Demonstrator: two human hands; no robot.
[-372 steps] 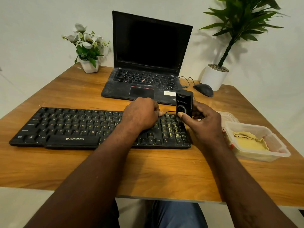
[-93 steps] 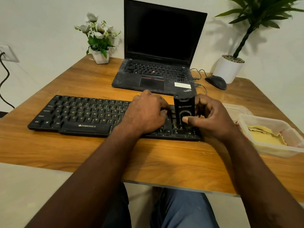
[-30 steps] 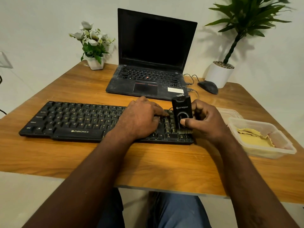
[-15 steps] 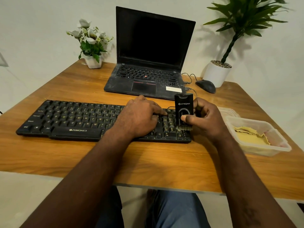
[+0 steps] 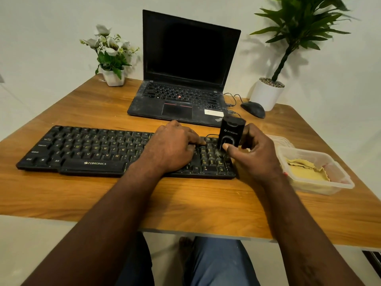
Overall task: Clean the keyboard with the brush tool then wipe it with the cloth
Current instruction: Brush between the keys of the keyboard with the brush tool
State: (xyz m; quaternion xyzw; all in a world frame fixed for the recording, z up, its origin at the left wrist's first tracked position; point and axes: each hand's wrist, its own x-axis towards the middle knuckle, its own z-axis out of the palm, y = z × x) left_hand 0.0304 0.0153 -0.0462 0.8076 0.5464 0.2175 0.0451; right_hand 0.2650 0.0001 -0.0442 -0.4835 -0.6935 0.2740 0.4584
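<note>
A: What differs from half a second ago?

B: Little. The right hand [image 5: 255, 155] still grips the upright black rectangular plastic brush tool [image 5: 232, 134] over the right end of the black plastic Zebronics keyboard [image 5: 92, 149], thumb pressed on its front face and fingers wrapped behind. The tool now sits slightly farther back on the number pad, and its bristles, seen at the lower edge before, are hidden behind the thumb.

A: And the other hand?

B: The left hand [image 5: 175, 147] stays lying palm down on the keys just left of the tool, fingers loosely curled and grasping nothing, its fingertips near the tool's base.

A: Where does the keyboard lie?

B: Flat on the brown wooden table [image 5: 185, 205], parallel to the near edge, in front of the open black laptop [image 5: 185, 79].

A: What about containers?

B: A clear rectangular plastic tub [image 5: 315, 170] stands open on the table just right of the right hand. Inside lies a crumpled yellow cloth [image 5: 305, 170] with a zigzag edge, along with something pale pink at the right end that cannot be made out. A clear lid [image 5: 282, 140] rests behind the tub.
</note>
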